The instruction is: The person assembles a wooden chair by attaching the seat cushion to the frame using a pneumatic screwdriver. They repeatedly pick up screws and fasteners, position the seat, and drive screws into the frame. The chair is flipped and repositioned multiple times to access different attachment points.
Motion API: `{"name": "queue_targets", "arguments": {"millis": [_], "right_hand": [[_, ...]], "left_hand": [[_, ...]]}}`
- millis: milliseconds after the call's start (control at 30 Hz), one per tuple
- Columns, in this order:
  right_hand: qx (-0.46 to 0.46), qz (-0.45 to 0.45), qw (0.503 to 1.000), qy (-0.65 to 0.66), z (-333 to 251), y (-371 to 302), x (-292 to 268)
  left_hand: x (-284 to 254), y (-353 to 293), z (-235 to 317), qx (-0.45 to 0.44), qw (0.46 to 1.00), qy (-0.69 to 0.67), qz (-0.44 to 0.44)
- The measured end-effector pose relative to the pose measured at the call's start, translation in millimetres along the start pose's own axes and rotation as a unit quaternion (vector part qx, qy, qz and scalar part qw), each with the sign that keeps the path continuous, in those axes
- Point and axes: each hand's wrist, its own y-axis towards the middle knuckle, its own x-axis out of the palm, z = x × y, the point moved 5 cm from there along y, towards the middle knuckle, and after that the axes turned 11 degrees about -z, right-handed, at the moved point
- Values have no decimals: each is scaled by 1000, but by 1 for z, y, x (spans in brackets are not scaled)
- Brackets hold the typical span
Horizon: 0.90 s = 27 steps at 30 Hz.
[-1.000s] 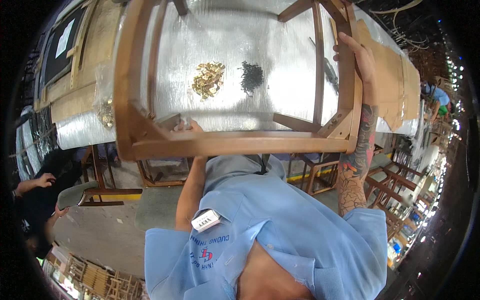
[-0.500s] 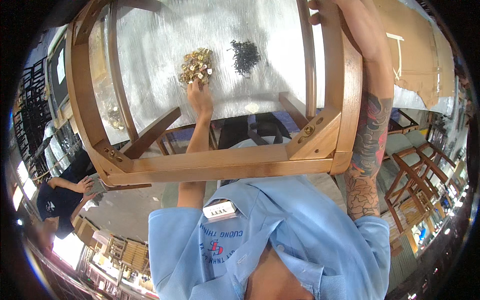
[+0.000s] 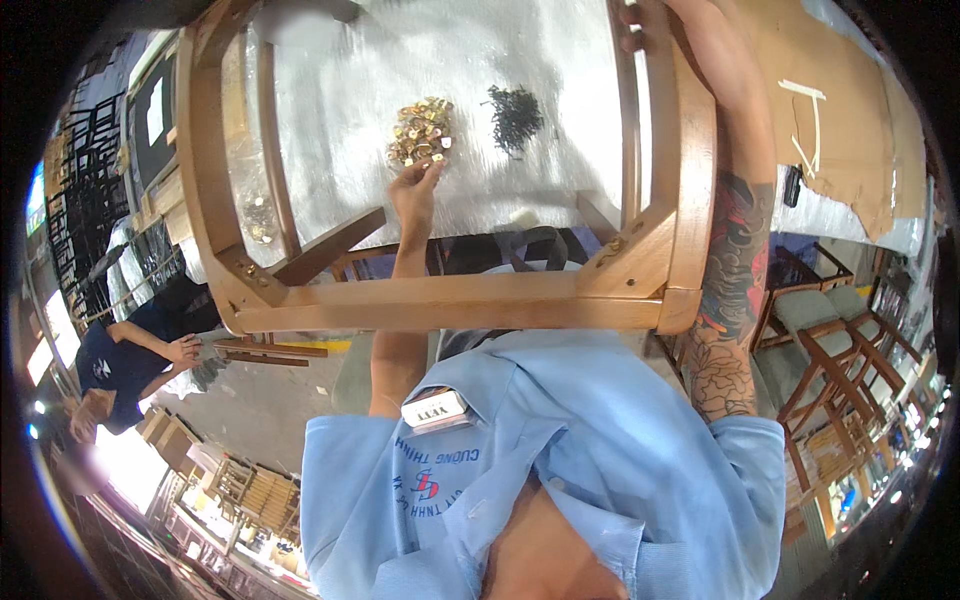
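Brown wood takes up most of the view: a chair-like frame [image 3: 445,303], its near rail running across the middle of the picture and its sides going up to the top edge. Left hand [image 3: 413,192] is past that rail, center-left of the upper half, thumb and finger close together at the lower edge of a pile of gold metal fittings [image 3: 420,125]. Can't tell if they're pinching a piece or just touching, too small to see. Right hand [image 3: 692,10] is at the top right, partly cut off, wrapped around the side of the frame with fingertips showing on the inner side.

Just right of the gold stuff sits a heap of black screws [image 3: 515,115], both on a shiny plastic-covered tabletop [image 3: 345,120]. Torn cardboard [image 3: 845,110] with white strips on it covers the upper right. Lower right has wooden chairs [image 3: 815,330] with grayish seats. Over at the left, a co-worker [image 3: 112,370] in a dark shirt has their hands at a gray seat.
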Motion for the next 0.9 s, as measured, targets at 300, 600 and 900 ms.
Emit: {"name": "queue_targets", "arguments": {"millis": [300,600,900], "right_hand": [[18,-50,997,-62,89,39,-57],[-115,67,857,-498,-24,26,-32],[-240,-277,841,-399,-117,-54,241]], "left_hand": [[-78,-117,-46,-49,983,21,-177],[-263,-172,1,9,949,-303,88],[-215,-141,281,314,943,-59,-95]]}}
